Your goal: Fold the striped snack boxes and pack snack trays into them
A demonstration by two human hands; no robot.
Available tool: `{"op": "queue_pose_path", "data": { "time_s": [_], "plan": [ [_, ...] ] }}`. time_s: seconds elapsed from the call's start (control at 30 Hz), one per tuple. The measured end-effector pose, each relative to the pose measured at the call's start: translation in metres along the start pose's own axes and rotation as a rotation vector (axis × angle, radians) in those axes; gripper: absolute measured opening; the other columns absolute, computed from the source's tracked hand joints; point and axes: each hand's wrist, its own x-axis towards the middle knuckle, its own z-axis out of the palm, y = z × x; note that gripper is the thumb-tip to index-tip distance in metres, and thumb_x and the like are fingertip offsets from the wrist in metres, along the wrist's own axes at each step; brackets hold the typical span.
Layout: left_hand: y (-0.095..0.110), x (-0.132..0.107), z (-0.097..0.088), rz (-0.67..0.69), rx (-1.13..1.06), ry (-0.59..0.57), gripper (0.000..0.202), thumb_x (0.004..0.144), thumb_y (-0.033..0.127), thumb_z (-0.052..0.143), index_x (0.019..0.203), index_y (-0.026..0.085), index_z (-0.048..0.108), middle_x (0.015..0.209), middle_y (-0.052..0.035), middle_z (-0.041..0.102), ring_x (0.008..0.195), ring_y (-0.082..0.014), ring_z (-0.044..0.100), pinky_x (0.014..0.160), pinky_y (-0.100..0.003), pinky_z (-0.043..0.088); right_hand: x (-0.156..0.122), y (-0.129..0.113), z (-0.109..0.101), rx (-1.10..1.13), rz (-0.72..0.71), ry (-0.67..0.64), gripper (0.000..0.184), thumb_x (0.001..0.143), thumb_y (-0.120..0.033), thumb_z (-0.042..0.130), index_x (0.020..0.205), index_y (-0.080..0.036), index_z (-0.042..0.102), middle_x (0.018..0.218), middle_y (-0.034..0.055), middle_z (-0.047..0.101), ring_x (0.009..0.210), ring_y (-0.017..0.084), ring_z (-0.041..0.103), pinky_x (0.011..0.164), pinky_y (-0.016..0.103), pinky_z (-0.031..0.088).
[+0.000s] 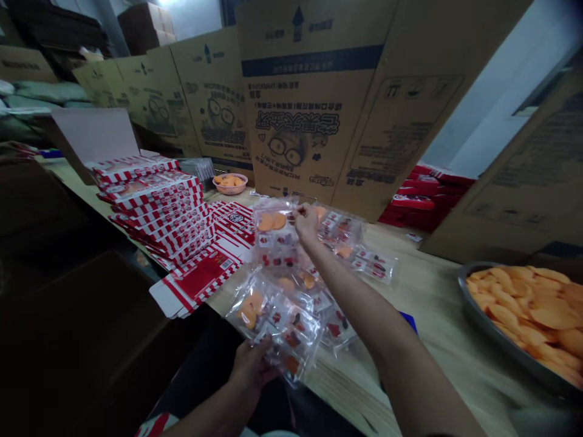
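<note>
My left hand (252,366) is closed on a clear plastic packet (273,321) with orange round pieces and small red sachets, held near the table's front edge. My right hand (306,222) reaches forward and pinches the top edge of another clear packet (273,227) with orange pieces, lifted a little above a loose pile of similar packets (359,255) on the wooden table (437,303).
A stack of red-and-white striped flat cartons (155,206) lies at the left. A metal tray of orange chips (523,315) sits at the right. A small pink bowl of chips (230,182) stands at the back. Large printed cardboard boxes (310,103) wall in the table's far side.
</note>
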Motion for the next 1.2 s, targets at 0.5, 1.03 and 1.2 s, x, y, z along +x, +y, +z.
{"op": "queue_pose_path", "data": {
  "time_s": [0.5, 1.03, 1.2],
  "plan": [
    [0.031, 0.004, -0.021, -0.122, 0.113, -0.025, 0.01, 0.082, 0.021, 0.06, 0.084, 0.012, 0.057, 0.056, -0.0054, 0.067, 0.047, -0.0162, 0.063, 0.049, -0.026, 0.052, -0.022, 0.045, -0.06, -0.534, 0.026, -0.396, 0.025, 0.069, -0.008, 0.052, 0.088, -0.011, 0.068, 0.082, 0.0093, 0.069, 0.083, 0.023, 0.061, 0.08, 0.035, 0.046],
    [0.082, 0.064, 0.062, 0.008, 0.519, -0.377, 0.028, 0.082, 0.034, 0.058, 0.067, 0.01, 0.059, 0.06, -0.0111, 0.066, 0.059, -0.0215, 0.067, 0.064, -0.037, 0.056, -0.173, 0.016, -0.079, -0.928, -0.192, -0.621, 0.068, 0.074, -0.02, 0.06, 0.139, -0.019, 0.04, 0.15, 0.0163, 0.03, 0.14, 0.035, 0.018, 0.106, 0.067, 0.003],
    [0.111, 0.049, 0.04, 0.663, 0.959, -0.484, 0.037, 0.066, 0.036, 0.073, 0.094, 0.015, 0.066, 0.109, -0.014, 0.066, 0.113, -0.0315, 0.056, 0.101, -0.046, 0.04, -0.17, 0.015, -0.089, -0.868, -0.181, -0.632, 0.063, 0.074, -0.008, 0.051, 0.136, -0.016, 0.045, 0.146, 0.0125, 0.039, 0.138, 0.027, 0.027, 0.109, 0.055, 0.022]
  ]
}}
